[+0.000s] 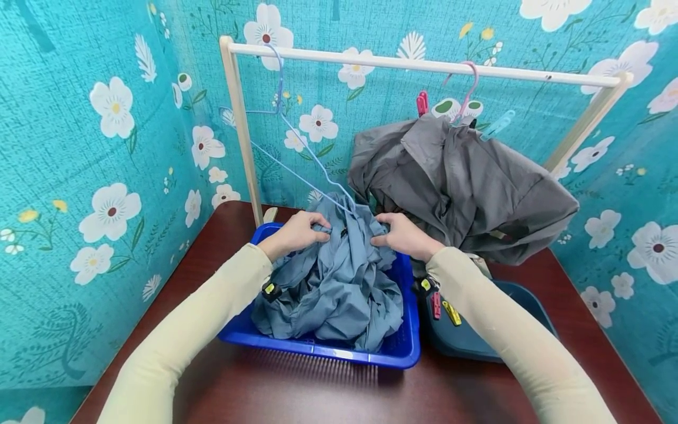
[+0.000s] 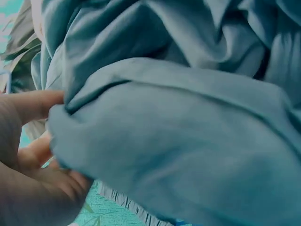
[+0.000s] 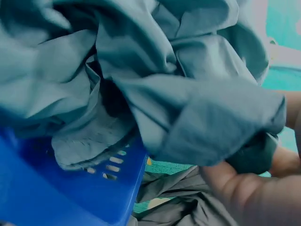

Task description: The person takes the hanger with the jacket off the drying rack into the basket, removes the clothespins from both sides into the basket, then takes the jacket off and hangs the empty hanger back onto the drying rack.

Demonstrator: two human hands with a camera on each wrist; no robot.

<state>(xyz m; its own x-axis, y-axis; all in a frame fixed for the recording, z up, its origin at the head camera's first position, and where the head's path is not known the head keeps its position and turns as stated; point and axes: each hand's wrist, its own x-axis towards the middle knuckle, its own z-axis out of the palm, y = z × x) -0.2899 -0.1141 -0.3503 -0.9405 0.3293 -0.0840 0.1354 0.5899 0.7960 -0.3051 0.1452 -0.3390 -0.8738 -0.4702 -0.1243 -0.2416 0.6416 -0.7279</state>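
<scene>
A crumpled blue-grey garment [image 1: 339,294] lies heaped in a blue plastic basket [image 1: 318,348]. My left hand [image 1: 299,231] pinches its fabric on the left side, thumb and fingers on a fold in the left wrist view. On the opposite side my right hand [image 1: 405,237] grips another part of the cloth, the fabric bunched between thumb and fingers in the right wrist view. A light blue hanger [image 1: 280,88] hooks over the rack's bar and tilts down, its lower right end meeting the top of the garment between my hands.
The wooden rack [image 1: 371,57] spans the back. At right a grey jacket [image 1: 471,182] hangs on a pink hanger [image 1: 473,88], with a pink and a light blue clothespin near its top. A dark blue tray [image 1: 508,347] with red and yellow clothespins [image 1: 451,313] stands beside the basket.
</scene>
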